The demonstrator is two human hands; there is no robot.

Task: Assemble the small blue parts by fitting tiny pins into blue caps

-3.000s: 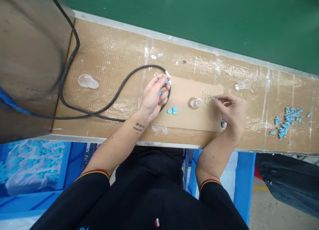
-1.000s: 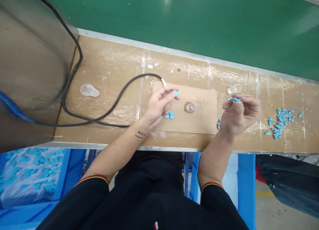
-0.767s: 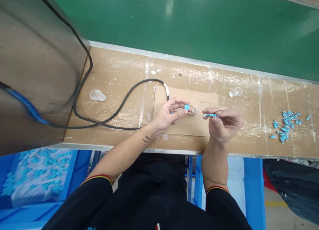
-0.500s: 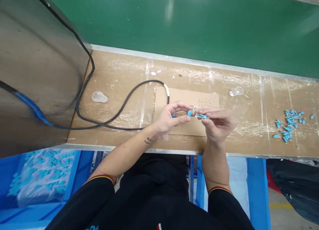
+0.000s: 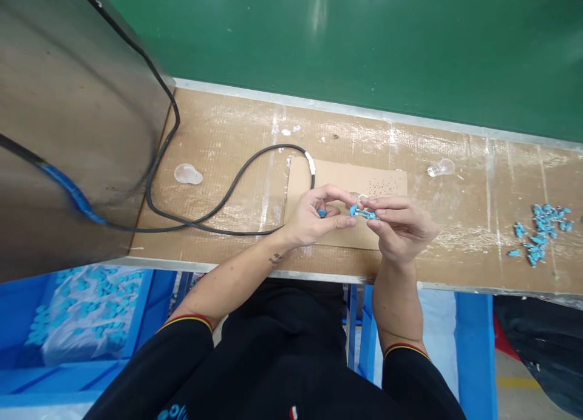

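My left hand (image 5: 314, 220) pinches a small round blue plastic cap (image 5: 353, 210) between thumb and index finger. A second blue piece (image 5: 322, 213) sits within its curled fingers. In my right hand (image 5: 401, 226), fingertips and thumb close on a small blue and clear part (image 5: 367, 214), whose left end meets the cap. A thin pale ring (image 5: 362, 198) shows just above the parts, between both hands. Both hands are over a flat cardboard sheet (image 5: 332, 170). The exact kind of the small parts is too small to make out.
Several loose blue parts (image 5: 542, 229) lie at the right of the cardboard-covered bench (image 5: 237, 119). Clear plastic pieces (image 5: 188, 174) rest left and right. A black cable (image 5: 228, 192) loops across the left. Blue bins (image 5: 155, 311) stand below the front edge.
The cap in my left hand and the part in my right hand, apart before, now touch end to end. The whole view has shifted slightly.
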